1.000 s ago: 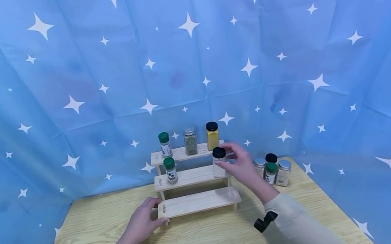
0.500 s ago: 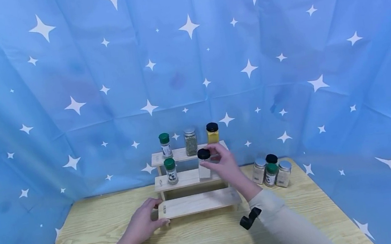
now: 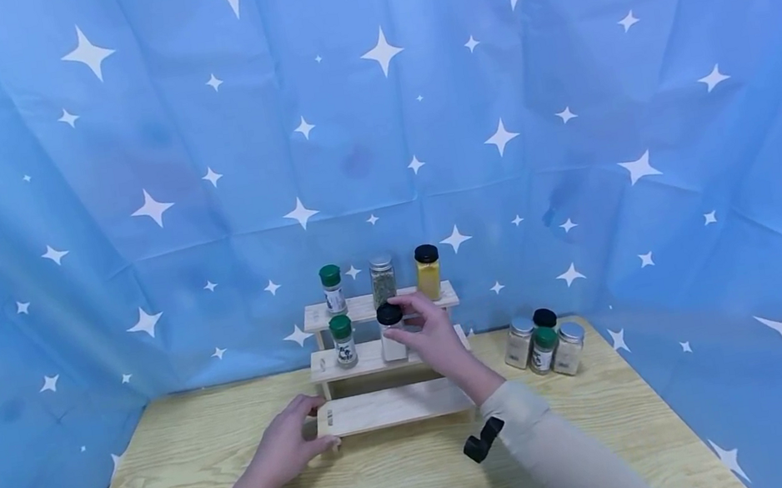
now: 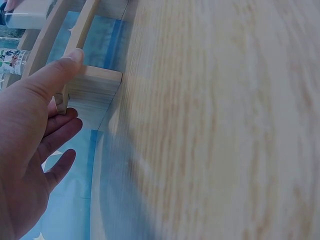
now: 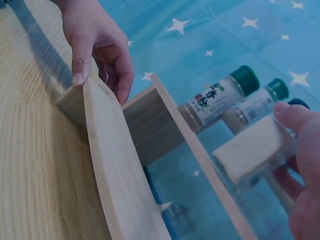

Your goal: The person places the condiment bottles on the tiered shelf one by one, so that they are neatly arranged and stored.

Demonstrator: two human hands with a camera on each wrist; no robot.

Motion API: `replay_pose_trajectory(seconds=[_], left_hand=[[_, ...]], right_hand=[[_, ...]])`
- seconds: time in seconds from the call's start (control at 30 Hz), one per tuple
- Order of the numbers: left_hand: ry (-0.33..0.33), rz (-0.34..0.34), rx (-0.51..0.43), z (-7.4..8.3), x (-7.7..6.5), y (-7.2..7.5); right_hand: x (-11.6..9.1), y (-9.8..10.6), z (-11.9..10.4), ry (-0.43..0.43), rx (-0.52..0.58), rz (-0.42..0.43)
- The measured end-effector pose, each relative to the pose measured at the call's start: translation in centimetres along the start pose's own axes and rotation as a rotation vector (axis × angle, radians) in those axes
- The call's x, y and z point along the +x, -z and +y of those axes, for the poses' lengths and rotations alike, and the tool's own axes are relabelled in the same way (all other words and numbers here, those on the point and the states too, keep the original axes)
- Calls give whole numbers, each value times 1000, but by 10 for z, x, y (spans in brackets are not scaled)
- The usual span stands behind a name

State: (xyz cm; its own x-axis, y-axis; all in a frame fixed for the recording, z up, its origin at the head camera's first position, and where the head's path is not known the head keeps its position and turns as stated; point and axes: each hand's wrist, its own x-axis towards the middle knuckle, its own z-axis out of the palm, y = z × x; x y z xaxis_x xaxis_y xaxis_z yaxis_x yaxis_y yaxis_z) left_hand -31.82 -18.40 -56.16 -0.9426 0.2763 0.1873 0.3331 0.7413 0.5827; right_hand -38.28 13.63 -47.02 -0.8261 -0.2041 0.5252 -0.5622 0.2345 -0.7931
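A three-tier wooden rack (image 3: 400, 404) stands on the table. My left hand (image 3: 287, 447) grips the left end of its lowest shelf, thumb on the front edge and fingers behind, as the left wrist view shows. With thumb and fingers my right hand (image 3: 438, 341) holds a black-capped jar of white contents (image 3: 394, 346), upright at the middle shelf. Left of that jar, a green-capped spice bottle (image 3: 344, 344) stands on the same shelf. Along the top shelf are another green-capped bottle (image 3: 333, 290), a silver-capped jar of green herbs (image 3: 383, 279) and a black-capped yellow jar (image 3: 429, 270).
To the right of the rack, several jars cluster on the table (image 3: 191, 476), among them a green-capped bottle (image 3: 543, 349) and a silver-capped jar (image 3: 568, 347). A blue star-patterned curtain (image 3: 199, 180) hangs behind and along both sides.
My right hand has moved left along the middle shelf with the black-capped jar, from its right end to near its middle. My left hand stays on the lowest shelf.
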Motion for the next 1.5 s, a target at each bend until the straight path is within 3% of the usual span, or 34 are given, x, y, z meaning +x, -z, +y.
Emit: replay_pose_trajectory(seconds=[0.5,0.73,0.97,1.5], left_hand=[[1,-5,-3,-1,0,-1],[11,-3,-12,1,0,-2],[6,-4,-4,2,-1,0],[2,-7,7,4,-2,1]], right_hand=[[-2,-6,8,5,-46,-18],[-12,8,6,-111,-72,-35],[-33,48,16,-108,-120,-18],[-93,174,39,-130,-427,185]])
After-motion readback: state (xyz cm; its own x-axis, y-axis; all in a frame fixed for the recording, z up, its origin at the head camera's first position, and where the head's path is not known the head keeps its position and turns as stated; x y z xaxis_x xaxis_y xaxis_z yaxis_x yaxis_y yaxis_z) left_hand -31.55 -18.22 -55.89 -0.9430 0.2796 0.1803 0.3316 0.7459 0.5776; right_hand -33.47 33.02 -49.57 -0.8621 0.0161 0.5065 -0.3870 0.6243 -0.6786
